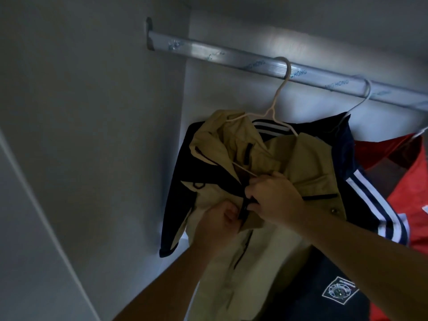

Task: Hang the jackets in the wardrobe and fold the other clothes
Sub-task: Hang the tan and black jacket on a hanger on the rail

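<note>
**Closing the front of a hung jacket.** The right hand (275,200) curls its fingers round one front edge of the beige jacket (289,163) and pinches a dark strip, apparently the zip (243,208), at chest height. The left hand (220,224), just below and to the left, grips the opposite front edge with its fingers folded into the cloth. Both hands are thus clenched on the garment and draw its two edges together. The likely purpose is to engage the zip or square the front, so that the jacket will not slide off.

The beige jacket, which has navy sleeves, already hangs on a pale wire hanger (275,98). The hook sits over the metal rail (231,57) inside the wardrobe (92,135). The collar is rumpled and one hanger arm shows across the open neck, which suggests that the shoulders are not evenly seated.

Touching it on the far side hangs a navy jacket (342,144) with white stripes down the sleeve and a badge (339,289) low on the front. It is carried by a second hanger (363,96) further right along the rail. At the right edge a red garment (410,188) hangs beside the navy one, its hanger mostly out of view.

Judged from this arrangement, the hanging is well along. No clothes for folding are in view.
</note>
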A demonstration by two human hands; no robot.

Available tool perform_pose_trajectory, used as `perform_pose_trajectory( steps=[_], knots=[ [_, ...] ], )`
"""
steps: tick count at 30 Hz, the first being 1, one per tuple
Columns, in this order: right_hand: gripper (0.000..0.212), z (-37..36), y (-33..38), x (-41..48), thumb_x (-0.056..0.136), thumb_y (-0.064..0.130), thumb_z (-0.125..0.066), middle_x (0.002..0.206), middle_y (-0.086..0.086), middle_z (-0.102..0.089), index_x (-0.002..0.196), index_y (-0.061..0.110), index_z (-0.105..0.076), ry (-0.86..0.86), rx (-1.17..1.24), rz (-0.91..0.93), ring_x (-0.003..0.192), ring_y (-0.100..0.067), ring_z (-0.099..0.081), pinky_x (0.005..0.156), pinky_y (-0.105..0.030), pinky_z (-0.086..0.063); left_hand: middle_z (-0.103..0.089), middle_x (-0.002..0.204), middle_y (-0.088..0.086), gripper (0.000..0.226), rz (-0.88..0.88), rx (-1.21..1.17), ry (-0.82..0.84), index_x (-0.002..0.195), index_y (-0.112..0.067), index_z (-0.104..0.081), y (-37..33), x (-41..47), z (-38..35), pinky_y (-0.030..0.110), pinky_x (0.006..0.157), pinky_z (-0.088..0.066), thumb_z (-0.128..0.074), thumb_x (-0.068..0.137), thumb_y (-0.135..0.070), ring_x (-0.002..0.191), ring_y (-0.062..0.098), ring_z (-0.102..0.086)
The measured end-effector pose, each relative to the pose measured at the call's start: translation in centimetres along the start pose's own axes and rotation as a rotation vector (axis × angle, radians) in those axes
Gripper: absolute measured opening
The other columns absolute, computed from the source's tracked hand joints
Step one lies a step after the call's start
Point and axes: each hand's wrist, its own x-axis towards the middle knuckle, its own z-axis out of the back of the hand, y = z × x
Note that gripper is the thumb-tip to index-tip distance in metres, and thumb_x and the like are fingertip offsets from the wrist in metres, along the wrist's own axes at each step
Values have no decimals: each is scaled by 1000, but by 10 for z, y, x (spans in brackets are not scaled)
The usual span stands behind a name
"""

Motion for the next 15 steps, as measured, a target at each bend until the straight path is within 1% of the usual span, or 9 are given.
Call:
perform_pose_trajectory(
  steps=[2, 4, 6, 8, 10, 11, 12, 14, 15],
  knots=[
    [19, 0, -3, 0, 88, 38, -58, 101, 4, -59, 98, 23, -64, 11, 15, 15, 99, -17, -57, 87, -30, -31, -65, 77, -2, 11, -34, -36, -36, 79, -11, -61, -3, -3, -2, 25, 71, -46, -69, 81, -19, 74, 11, -60],
    [20, 0, -5, 0, 88, 39, -58, 102, 5, -59, 99, 24, -64, 11, 29, 29, 98, -16, -57, 86, -30, -31, -64, 74, 2, 20, -44, -87, -50, 77, -10, -58, -6, -4, -2, 28, 67, -45, -67, 81, -27, 71, 14, -58],
    [18, -4, -6, -1, 86, 36, -62, 98, 4, -61, 95, 21, -66, -30, 57, 48, 92, -18, -59, 83, -30, -32, -60, 69, 3, 32, -96, -53, -41, 72, -17, -54, -3, -2, -4, 34, 63, -45, -52, 79, -47, 66, 15, -56],
    [16, -8, -8, 0, 78, 28, -73, 87, 0, -63, 86, 16, -68, -77, 79, 71, 80, -21, -63, 77, -31, -36, -58, 66, 0, 35, -139, -13, -44, 68, -26, -50, 4, -2, -8, 37, 62, -44, -35, 78, -55, 65, 16, -56],
    [26, -11, -9, -2, 63, 20, -83, 75, 0, -63, 79, 15, -63, -157, 84, 91, 66, -21, -64, 66, -31, -42, -58, 66, -2, 41, -125, -90, -89, 67, -22, -54, 9, -7, -9, 33, 61, -43, -32, 81, -54, 64, 13, -56],
    [32, -13, -8, -4, 59, 18, -83, 70, 1, -61, 80, 16, -59, -215, 60, 116, 60, -19, -62, 60, -30, -43, -57, 63, -4, 41, -113, -137, -102, 66, -21, -54, 11, -10, -9, 29, 59, -41, -33, 82, -52, 61, 11, -54],
    [34, -16, -6, -5, 58, 17, -81, 68, 3, -60, 83, 18, -58, -273, 13, 163, 58, -18, -60, 57, -28, -42, -53, 60, -5, 39, -107, -172, -100, 62, -22, -50, 14, -14, -8, 27, 57, -39, -34, 83, -51, 57, 9, -50],
    [28, -20, 0, -6, 62, 17, -77, 67, 3, -59, 86, 22, -64, -347, -86, 280, 57, -17, -58, 55, -27, -41, -47, 56, -4, 37, -108, -235, -73, 60, -20, -43, 15, -20, -4, 27, 55, -35, -37, 86, -46, 54, 6, -43],
    [24, -22, 1, -6, 61, 18, -79, 68, 3, -58, 82, 24, -67, -352, -119, 319, 56, -17, -58, 55, -27, -40, -45, 55, -3, 37, -101, -251, -62, 60, -17, -42, 14, -21, -1, 26, 54, -33, -40, 88, -40, 54, 6, -41]
  ],
)
